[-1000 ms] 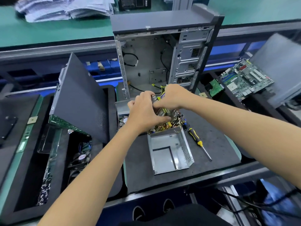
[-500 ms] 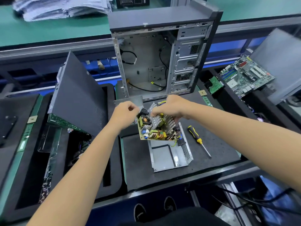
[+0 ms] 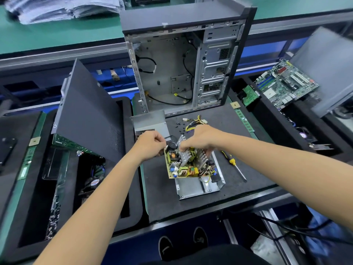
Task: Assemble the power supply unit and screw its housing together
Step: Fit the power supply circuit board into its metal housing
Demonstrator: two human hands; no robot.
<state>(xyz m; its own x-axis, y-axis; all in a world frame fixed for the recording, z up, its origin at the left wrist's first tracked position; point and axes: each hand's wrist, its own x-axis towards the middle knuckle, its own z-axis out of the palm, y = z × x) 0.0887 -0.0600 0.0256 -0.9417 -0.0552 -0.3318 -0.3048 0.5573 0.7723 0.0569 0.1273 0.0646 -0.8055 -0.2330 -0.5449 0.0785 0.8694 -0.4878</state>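
Circuit board (image 3: 183, 167): yellow-green, with orange coils. Housing tray (image 3: 193, 186) beneath it: bare silver. Screwdriver (image 3: 232, 161) right of the tray: yellow and black. Mat (image 3: 254, 169): dark grey.

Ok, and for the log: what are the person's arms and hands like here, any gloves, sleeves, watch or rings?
Both arms are bare along all that shows, with no sleeve in view. The left hand and right hand wear no gloves. No watch, wrist strap or bracelet shows on either wrist. No rings are visible, though the fingers are partly hidden. No markings or cables on the arms.
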